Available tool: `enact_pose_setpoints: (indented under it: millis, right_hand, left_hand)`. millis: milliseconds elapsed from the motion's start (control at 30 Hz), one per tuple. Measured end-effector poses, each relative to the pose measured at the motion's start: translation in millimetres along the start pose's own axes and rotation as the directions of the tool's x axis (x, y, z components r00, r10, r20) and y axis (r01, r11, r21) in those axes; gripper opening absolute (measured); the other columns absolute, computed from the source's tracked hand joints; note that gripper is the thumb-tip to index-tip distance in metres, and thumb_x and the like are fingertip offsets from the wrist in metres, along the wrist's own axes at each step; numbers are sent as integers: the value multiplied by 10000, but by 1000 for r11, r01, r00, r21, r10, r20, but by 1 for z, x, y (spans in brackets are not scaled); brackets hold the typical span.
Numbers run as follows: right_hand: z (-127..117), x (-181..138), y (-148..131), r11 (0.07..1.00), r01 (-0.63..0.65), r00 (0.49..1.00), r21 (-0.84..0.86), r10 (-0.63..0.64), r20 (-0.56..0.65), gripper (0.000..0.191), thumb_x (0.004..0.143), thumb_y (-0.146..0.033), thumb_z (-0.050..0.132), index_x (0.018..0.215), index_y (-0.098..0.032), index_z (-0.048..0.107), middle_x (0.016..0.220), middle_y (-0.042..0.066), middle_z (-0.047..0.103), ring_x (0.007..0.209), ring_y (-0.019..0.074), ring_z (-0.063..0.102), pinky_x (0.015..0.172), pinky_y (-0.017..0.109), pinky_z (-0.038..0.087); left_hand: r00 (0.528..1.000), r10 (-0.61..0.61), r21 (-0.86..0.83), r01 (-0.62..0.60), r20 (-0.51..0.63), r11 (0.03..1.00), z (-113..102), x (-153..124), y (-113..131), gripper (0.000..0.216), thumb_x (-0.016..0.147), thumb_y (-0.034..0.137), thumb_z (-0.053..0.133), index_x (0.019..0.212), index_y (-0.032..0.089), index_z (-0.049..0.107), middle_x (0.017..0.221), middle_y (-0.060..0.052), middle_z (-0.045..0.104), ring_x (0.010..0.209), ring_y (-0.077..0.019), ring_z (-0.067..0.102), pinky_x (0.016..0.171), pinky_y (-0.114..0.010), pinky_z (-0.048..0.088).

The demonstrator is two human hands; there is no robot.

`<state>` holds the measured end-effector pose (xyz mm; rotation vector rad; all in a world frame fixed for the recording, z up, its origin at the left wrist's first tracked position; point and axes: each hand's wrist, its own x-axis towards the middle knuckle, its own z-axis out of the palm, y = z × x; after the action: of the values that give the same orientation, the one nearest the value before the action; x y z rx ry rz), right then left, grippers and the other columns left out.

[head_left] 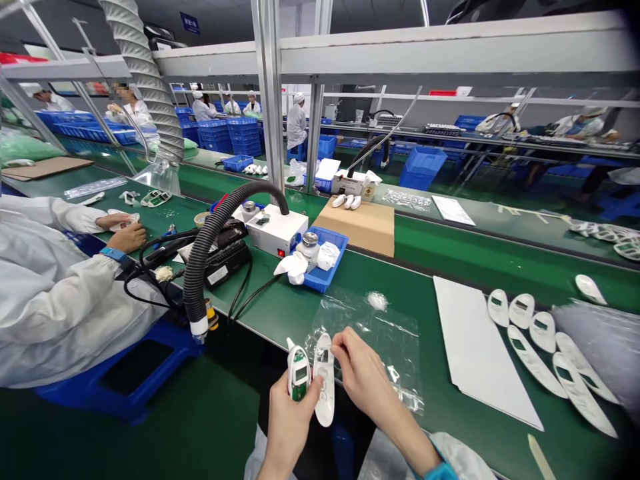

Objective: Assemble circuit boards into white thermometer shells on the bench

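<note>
My left hand is closed around a white ear thermometer body with a green circuit board and a small display window. Against it, under the same thumb, stands a long white shell half, its hollow inside facing me. At the shell's upper right edge, the fingers of my right hand are pinched together; anything between the fingertips is too small to make out. A clear plastic bag lies flat just beyond my hands, with a small heap of tiny clear pieces on it.
On the right lie white sheets and several white shells. Ahead are a blue tray with a metal-topped bottle, a white box and a black hose. A co-worker's hands work at left.
</note>
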<state>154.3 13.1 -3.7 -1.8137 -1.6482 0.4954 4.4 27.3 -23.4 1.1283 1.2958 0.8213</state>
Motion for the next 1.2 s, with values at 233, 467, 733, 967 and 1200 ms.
enact_pose_setpoints:
  millis: [233,467,733,967,1200]
  right_hand:
    - [2,0,2,1000,8,1000,-22,-8,8,180,954,-201,346,805,-222,444,801,9,525,694,159,536,645,273,404]
    - [4,-1,2,998,8,1000,-57,-8,12,177,953,-198,344,806,-222,438,811,16,524,700,168,542,651,282,406]
    - [4,-6,-2,995,-65,998,81,64,14,117,953,-287,393,846,-240,401,749,-12,529,640,161,509,603,268,373]
    - [7,-9,-9,967,-125,992,222,119,38,218,914,-311,467,746,-245,344,629,-53,453,565,143,441,532,254,312]
    - [42,-16,-21,564,-311,950,765,214,229,315,788,-477,650,847,-212,491,689,-8,573,613,162,555,567,269,442]
  left_hand:
    - [1000,10,-63,-12,-22,998,5,-4,6,279,627,383,750,708,123,687,583,-12,629,532,-120,485,530,-220,424]
    - [1000,-7,-63,8,11,998,3,-3,3,322,614,417,761,712,119,688,574,-9,606,524,-114,461,510,-219,410]
    - [1000,-30,-61,30,0,998,-1,-2,-2,358,619,441,761,736,112,684,602,-15,610,549,-118,473,521,-221,417]
    - [1000,-10,-84,12,24,996,-5,-4,-1,357,620,449,766,742,123,688,662,-39,658,628,-154,545,600,-238,459]
    - [997,-75,-202,71,-11,977,-14,-8,-7,413,626,477,773,773,110,655,625,-10,607,571,-110,505,542,-214,433]
